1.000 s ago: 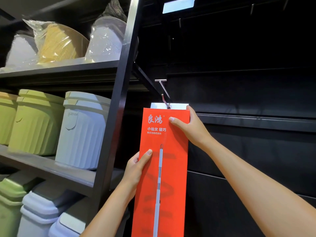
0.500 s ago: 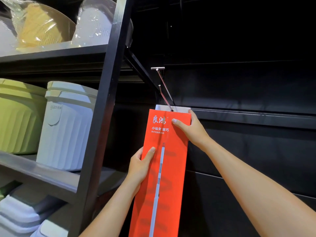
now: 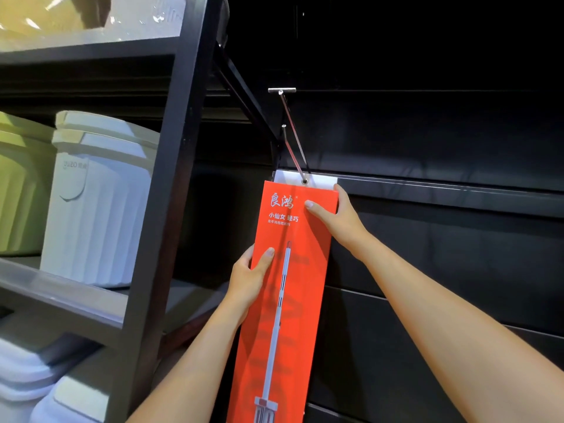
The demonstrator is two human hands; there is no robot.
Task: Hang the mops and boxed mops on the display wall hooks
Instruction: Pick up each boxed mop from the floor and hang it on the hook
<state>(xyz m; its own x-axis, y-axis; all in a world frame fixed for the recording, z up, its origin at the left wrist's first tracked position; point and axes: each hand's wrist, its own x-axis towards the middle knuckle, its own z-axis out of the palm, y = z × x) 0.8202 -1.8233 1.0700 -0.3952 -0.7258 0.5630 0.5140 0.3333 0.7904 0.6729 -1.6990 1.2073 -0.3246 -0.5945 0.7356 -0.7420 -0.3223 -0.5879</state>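
Boxed mop (image 3: 305,288): orange, upright, held between both hands; eyelet in the white top tab sits at the hook's prong.
Right hand (image 3: 337,219): grips the upper right edge, thumb across the front.
Left hand (image 3: 248,277): lower, grips the left edge.
Hook (image 3: 293,151): just above the right hand, on the black display wall (image 3: 427,141).
White bucket (image 3: 97,203): left of the left hand, on a shelf (image 3: 61,288).

Dim pic. Display wall (image 3: 442,132) nearly black, boxed mop (image 3: 305,300) bright & sharp. Glare on plastic wrap (image 3: 76,13) up top. Bins (image 3: 36,386) at btm corner blurry, shelf post (image 3: 171,178) leans.
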